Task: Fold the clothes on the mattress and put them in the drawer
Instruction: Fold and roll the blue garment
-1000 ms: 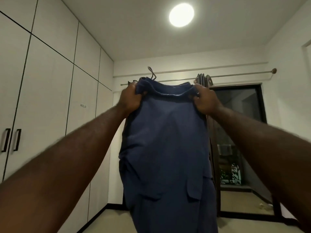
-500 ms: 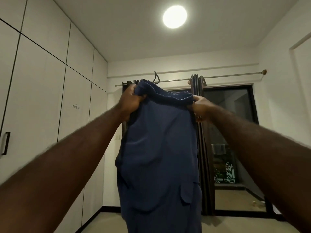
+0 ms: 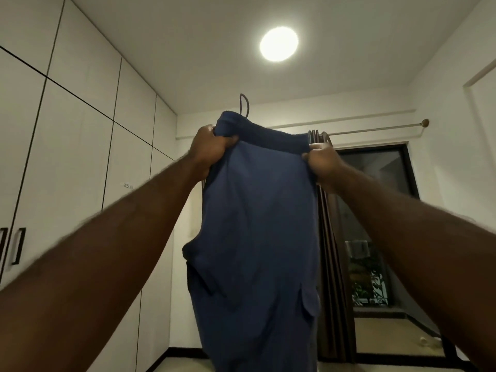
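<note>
The task looks to be at an early stage for this piece. A dark blue garment point(image 3: 257, 237) is held up in the air at arm's length, hanging full length and not yet folded. The left hand point(image 3: 212, 146) grips one end of its waistband with curled fingers and the right hand point(image 3: 320, 163) pinches the other end, so the band is stretched between them. It is probably a pair of cargo trousers, given the flap pocket point(image 3: 308, 302), though the lower part runs out of view. Folding and stowing are still to come. Neither mattress nor drawer shows here. The room has a tall white wardrobe point(image 3: 80, 130) on the left, a round ceiling light point(image 3: 279, 43), a curtain rod point(image 3: 375, 127) with a bunched dark curtain point(image 3: 332, 251) and a glass door point(image 3: 375, 237) behind.
</note>
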A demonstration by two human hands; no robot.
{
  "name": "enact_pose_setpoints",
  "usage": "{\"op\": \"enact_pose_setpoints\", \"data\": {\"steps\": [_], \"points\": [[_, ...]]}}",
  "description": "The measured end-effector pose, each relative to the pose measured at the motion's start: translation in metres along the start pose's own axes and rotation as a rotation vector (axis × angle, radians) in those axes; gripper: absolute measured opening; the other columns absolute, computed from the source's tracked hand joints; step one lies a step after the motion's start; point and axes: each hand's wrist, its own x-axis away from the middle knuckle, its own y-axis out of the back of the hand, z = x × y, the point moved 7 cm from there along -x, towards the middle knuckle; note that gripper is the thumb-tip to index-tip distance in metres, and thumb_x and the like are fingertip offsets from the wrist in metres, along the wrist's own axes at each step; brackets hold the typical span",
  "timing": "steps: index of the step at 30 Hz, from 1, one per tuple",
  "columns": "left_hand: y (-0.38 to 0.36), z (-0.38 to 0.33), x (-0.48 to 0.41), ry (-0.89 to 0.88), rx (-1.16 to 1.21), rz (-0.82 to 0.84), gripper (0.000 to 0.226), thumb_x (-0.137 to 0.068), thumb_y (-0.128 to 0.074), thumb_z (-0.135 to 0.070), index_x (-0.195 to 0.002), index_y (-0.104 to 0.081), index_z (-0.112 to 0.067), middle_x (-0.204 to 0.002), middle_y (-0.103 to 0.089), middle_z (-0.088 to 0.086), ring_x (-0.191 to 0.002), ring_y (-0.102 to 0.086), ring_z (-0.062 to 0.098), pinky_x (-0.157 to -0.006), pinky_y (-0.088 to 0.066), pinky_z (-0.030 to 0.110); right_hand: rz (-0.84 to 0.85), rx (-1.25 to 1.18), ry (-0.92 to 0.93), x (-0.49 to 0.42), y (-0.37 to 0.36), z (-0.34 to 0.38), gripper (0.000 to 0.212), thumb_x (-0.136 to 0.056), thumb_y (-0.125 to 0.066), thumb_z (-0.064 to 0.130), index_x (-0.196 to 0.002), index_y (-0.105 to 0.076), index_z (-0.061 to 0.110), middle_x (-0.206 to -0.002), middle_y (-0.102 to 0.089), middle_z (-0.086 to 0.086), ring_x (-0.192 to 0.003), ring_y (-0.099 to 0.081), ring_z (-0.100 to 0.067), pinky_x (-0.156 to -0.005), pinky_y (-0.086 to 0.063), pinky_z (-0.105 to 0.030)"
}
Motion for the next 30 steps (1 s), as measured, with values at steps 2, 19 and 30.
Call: {"op": "enact_pose_setpoints", "data": {"steps": [2,19,30], "points": [[0.005,-0.001,0.005,0.012,0.050,0.001,0.035,-0.093,-0.072,-0.024,-0.123,-0.061,-0.009,-0.110,-0.071,0.005,-0.099,-0.070,0.022,-0.088,-0.059,0.036,0.118,-0.207,-0.025,0.008,0.004,-0.002,0.026,-0.101,-0.049,0.005,-0.118,-0.068,0.007,-0.109,-0.075,-0.014,-0.095,-0.072,-0.026,-0.079,-0.061,-0.040],[-0.041,0.081,0.011,0.456,-0.148,-0.273,0.037,-0.089,-0.069,-0.021,-0.122,-0.064,-0.006,-0.108,-0.066,-0.001,-0.101,-0.066,0.016,-0.088,-0.056,0.026,0.196,-0.842,-0.548,0.215,-0.115,-0.198,0.053,-0.109,-0.037,0.040,-0.088,-0.074,0.007,-0.080,-0.075,-0.008,-0.074,-0.072,-0.020,-0.063,-0.061,-0.026],[-0.088,0.283,0.177,1.031,0.432,0.147,0.022,-0.095,-0.063,-0.024,-0.104,-0.058,-0.005,-0.107,-0.062,0.022,-0.103,-0.065,0.038,-0.093,-0.055,0.048,0.533,-1.150,-0.345,0.223,-0.136,-0.227,0.098,-0.095,-0.014,0.079,-0.142,-0.056,0.005,-0.139,-0.063,-0.014,-0.138,-0.052,-0.028,-0.114,-0.039,-0.043]]}}
